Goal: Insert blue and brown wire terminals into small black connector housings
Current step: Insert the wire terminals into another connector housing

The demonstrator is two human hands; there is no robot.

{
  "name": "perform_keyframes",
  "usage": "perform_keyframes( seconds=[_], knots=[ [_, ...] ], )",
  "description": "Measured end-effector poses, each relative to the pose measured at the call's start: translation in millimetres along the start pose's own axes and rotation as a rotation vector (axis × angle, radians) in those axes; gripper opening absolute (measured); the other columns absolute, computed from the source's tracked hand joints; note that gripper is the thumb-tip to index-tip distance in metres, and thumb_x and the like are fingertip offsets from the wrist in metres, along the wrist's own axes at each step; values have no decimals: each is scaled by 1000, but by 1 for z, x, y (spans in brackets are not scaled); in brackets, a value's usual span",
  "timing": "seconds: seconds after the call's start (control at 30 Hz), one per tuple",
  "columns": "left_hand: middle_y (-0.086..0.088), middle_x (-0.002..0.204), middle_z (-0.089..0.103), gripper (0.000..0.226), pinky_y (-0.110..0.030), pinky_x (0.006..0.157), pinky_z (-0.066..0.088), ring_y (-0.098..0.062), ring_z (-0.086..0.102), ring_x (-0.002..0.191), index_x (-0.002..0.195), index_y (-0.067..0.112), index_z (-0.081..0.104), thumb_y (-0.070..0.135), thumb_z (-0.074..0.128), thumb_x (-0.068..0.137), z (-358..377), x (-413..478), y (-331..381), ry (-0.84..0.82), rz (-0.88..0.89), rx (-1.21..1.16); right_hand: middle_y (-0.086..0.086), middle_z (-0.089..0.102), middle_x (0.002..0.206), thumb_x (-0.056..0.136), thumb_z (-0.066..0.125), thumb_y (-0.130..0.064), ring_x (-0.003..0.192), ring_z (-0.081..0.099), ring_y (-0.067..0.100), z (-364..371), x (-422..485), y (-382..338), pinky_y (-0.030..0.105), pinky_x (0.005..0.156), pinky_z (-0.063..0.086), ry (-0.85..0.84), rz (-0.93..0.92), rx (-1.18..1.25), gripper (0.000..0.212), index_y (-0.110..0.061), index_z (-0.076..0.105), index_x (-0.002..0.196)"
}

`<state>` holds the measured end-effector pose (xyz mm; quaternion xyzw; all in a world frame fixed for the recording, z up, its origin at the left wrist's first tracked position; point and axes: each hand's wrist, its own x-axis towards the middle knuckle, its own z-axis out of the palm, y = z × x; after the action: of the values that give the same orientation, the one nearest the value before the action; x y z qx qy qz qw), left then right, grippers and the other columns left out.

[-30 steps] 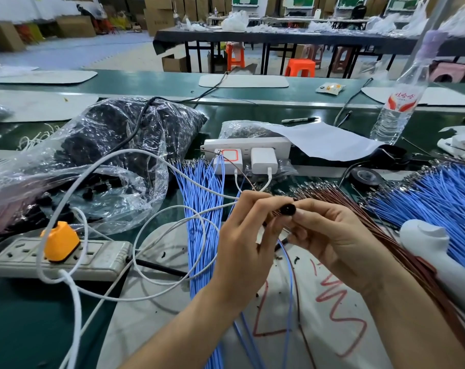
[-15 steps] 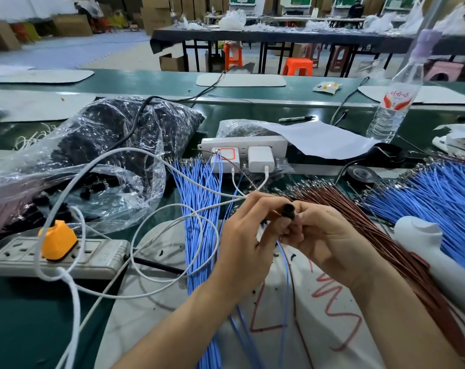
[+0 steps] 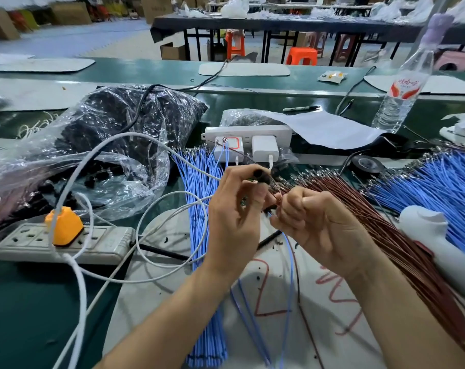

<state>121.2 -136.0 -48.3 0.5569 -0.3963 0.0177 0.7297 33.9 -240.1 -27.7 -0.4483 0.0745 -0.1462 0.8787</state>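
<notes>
Clock directions are read from the two hands in the middle of the view.

- Workbench (image 3: 26, 315): green and long. Its far edge is at 12 o'clock, the near edge is out of view.
- Bag of black housings (image 3: 114, 134): clear plastic, slumped at 10 o'clock, mouth open toward the hands.
- Brown wire bundle (image 3: 372, 230): fanned from 1 to 4 o'clock, passing right under the right forearm.
- Blue wire bundles: one at 9 o'clock (image 3: 199, 209), just beside the left wrist. Another at 2 o'clock (image 3: 444, 187).
- Grey mat (image 3: 292, 315): at 6 o'clock, under both forearms.
- Power strip (image 3: 98, 243): at 9 o'clock, with a white cable (image 3: 81, 288) looping off it toward the hands.
- Left hand (image 3: 234, 217): pinches the black connector housing (image 3: 262, 176) at its fingertips, held up off the mat.
- Right hand (image 3: 314, 225): fingers curled tight around the top ends of a blue wire (image 3: 288, 262) and a brown wire (image 3: 297, 278), which hang down to 6 o'clock. The terminals themselves are hidden.
- Insertion tip: I'd pinch close behind the terminal, line it up straight with the cavity and push until it locks, then give a light tug.
- Elbow room: open mat at 6 o'clock. It's tight at 9 (cable loops) and 3 (brown bundle), so I'd keep the moves small.
</notes>
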Motion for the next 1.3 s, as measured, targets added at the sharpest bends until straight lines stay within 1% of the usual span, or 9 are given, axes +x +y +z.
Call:
perform_keyframes(
  seconds=[0.13, 0.27, 0.33, 0.37, 0.47, 0.6, 0.87, 1.07, 1.3],
  knots=[
    [10, 85, 62, 9, -42, 74, 55, -14, 62, 73, 103, 21, 53, 21, 47, 97, 5, -4, 0, -9, 13, -43, 3, 50, 58, 81, 61, -4, 55, 49, 11, 0, 4, 10, 29, 63, 55, 115, -81, -294, 24, -10, 60, 58],
    [6, 91, 63, 10, -32, 79, 50, -16, 64, 79, 104, 16, 51, 11, 45, 98, 3, 1, -2, 112, 34, -59, -1, 66, 82, 89, 60, -1, 67, 56, 13, -4, 3, 16, 30, 69, 54, 303, -234, -859, 22, -20, 69, 85],
    [3, 96, 60, 9, -31, 83, 49, -20, 65, 85, 106, 10, 48, 10, 42, 98, -3, 6, -1, 171, 113, -46, -8, 64, 84, 87, 64, -7, 65, 54, 8, -4, 2, 19, 22, 62, 47, 331, -311, -1038, 17, -24, 66, 88],
    [4, 98, 60, 10, -31, 84, 49, -22, 65, 87, 107, 9, 46, 9, 41, 98, -7, 10, -1, 190, 160, -30, -11, 62, 74, 88, 65, -15, 60, 50, 4, -1, 1, 19, 17, 57, 41, 313, -346, -1068, 11, -23, 65, 80],
    [1, 100, 58, 13, -34, 84, 48, -24, 64, 85, 108, 14, 45, 6, 39, 99, -23, 24, 0, 247, 260, 9, -13, 54, 56, 90, 60, -31, 52, 48, 4, 11, -4, 32, 10, 53, 32, 176, -395, -1172, 29, -18, 63, 64],
    [-5, 98, 55, 18, -34, 82, 47, -22, 62, 82, 106, 19, 44, 4, 37, 99, -35, 32, 0, 351, 285, 57, -5, 65, 80, 87, 68, -14, 76, 56, 10, 24, -6, 61, 23, 71, 42, -30, -351, -1396, 4, -14, 72, 86],
    [-7, 103, 54, 14, -29, 87, 47, -23, 62, 92, 110, 6, 41, 0, 35, 99, -41, 32, -7, 403, 298, 131, 2, 70, 82, 84, 72, -10, 82, 63, 20, 24, -3, 61, 36, 78, 47, -30, -320, -1397, 4, -11, 75, 85],
    [-16, 107, 52, 14, -29, 92, 46, -31, 61, 98, 111, 3, 41, -2, 37, 98, -44, 33, -10, 405, 276, 154, 2, 67, 81, 81, 73, -9, 81, 58, 19, 24, 2, 60, 26, 73, 39, -5, -310, -1506, 4, -10, 75, 85],
    [-22, 106, 55, 13, -28, 92, 46, -27, 62, 98, 110, 2, 42, -2, 37, 99, -45, 33, -10, 399, 257, 158, 4, 67, 78, 77, 77, -28, 79, 61, 23, 38, 20, 44, 32, 67, 46, 146, 116, -1732, 23, -11, 62, 78]
  ],
)
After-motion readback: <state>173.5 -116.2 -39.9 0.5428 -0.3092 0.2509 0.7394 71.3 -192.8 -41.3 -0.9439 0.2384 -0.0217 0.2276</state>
